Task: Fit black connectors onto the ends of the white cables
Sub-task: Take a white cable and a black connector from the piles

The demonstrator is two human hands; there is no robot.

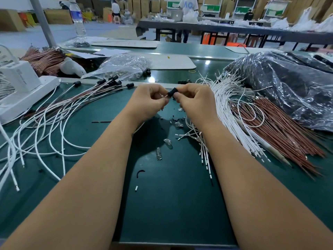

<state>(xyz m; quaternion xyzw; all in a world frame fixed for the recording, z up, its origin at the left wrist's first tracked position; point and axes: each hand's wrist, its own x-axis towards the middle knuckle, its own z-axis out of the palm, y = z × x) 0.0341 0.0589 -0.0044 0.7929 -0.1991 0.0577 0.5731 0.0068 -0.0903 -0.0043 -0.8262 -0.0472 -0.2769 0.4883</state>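
Note:
A small black connector [172, 92] is held between my two hands above the green mat [162, 195]. My right hand [195, 103] pinches the connector with curled fingers. My left hand [150, 101] has its fingers curled close to the connector's left end, where a thin pale cable tip shows; what it pinches is mostly hidden. A fan of white cables [228, 112] lies to the right beside brown wires [281, 130]. Cables with black connectors fitted [115, 82] spread over the left of the mat.
A white power strip with a charger [23, 87] stands at the left. Clear bags of parts [124, 66] lie behind the mat, and a large plastic bag [288, 87] sits at the right. Small glass bulbs [158, 153] and black scraps dot the mat. A water bottle [77, 20] stands at the back.

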